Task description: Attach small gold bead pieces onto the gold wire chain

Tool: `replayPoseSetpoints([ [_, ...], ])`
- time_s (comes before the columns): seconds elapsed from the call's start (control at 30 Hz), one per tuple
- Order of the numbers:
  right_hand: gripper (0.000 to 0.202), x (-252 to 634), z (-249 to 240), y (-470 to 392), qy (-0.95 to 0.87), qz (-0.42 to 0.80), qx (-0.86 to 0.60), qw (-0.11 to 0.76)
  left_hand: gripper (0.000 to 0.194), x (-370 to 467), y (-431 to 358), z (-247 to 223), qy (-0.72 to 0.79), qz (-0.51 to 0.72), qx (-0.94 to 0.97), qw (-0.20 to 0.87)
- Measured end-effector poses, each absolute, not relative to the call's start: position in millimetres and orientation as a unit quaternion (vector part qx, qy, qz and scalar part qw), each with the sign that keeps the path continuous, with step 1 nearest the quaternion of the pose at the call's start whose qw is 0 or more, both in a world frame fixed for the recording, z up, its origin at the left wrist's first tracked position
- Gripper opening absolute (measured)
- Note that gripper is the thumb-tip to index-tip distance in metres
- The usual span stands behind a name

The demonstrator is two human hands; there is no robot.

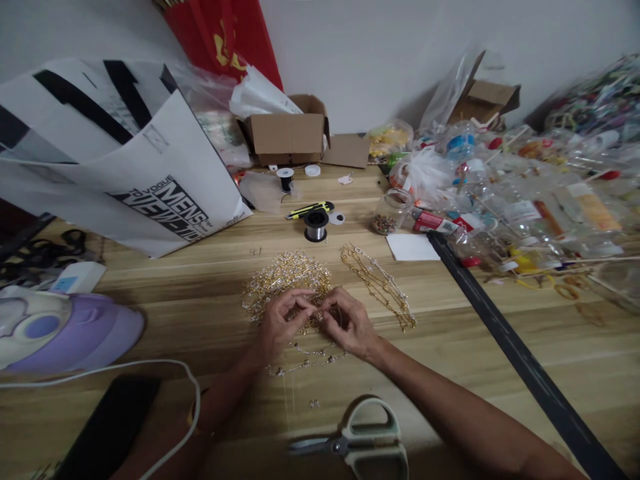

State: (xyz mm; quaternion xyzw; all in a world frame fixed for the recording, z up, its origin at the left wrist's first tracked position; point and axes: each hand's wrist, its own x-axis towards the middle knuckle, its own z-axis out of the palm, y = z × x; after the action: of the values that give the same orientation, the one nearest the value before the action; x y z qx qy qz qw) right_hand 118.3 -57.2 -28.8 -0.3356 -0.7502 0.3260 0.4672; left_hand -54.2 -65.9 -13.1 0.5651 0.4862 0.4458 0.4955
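Head view: wooden table (pixel 460 313), pale wall (pixel 350 67); hands (pixel 353 325) pinched at chain pile (pixel 285 273), contents unclear.

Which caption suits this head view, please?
Both hands pinching close together at a pile of chains, scissors lying nearby.

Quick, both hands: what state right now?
Left hand: thumb and finger pinched closed; anything held is too small to make out.
Right hand: pinched closed beside it, fingers curled; what it grips can't be told.
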Motion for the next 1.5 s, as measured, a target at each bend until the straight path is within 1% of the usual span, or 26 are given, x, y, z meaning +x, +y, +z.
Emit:
replayPoseSetpoints([
  [0.2, 0.029, 123, -25, -55, -0.665, 0.411, -0.364, 0.507, 0.03, -57, -66, -14, 0.46, 0.454, 0.549, 0.53],
  [0.37, 0.036, 125, -30, -50, -0.595, 0.457, -0.399, 0.527, 0.029, -57, -66, -16, 0.442, 0.46, 0.551, 0.538],
  [0.6, 0.031, 124, -26, -49, -0.582, 0.449, -0.421, 0.531, 0.029, -57, -66, -12, 0.448, 0.441, 0.557, 0.542],
  [0.73, 0.023, 122, -23, -53, -0.617, 0.439, -0.409, 0.509, 0.027, -57, -65, -9, 0.458, 0.444, 0.554, 0.535],
  [0.87, 0.013, 119, -22, -57, -0.7, 0.385, -0.354, 0.485, 0.028, -58, -63, -11, 0.456, 0.451, 0.558, 0.526],
  [0.97, 0.009, 117, -24, -58, -0.731, 0.345, -0.345, 0.477, 0.028, -59, -63, -14, 0.459, 0.454, 0.559, 0.521],
  [1.27, 0.013, 117, -27, -58, -0.74, 0.325, -0.359, 0.466, 0.026, -58, -63, -15, 0.469, 0.461, 0.56, 0.504],
  [1.4, 0.012, 117, -28, -58, -0.738, 0.319, -0.35, 0.48, 0.026, -58, -64, -16, 0.471, 0.466, 0.559, 0.498],
  [1.5, 0.012, 117, -28, -58, -0.734, 0.319, -0.343, 0.492, 0.021, -57, -64, -19, 0.474, 0.458, 0.576, 0.483],
])
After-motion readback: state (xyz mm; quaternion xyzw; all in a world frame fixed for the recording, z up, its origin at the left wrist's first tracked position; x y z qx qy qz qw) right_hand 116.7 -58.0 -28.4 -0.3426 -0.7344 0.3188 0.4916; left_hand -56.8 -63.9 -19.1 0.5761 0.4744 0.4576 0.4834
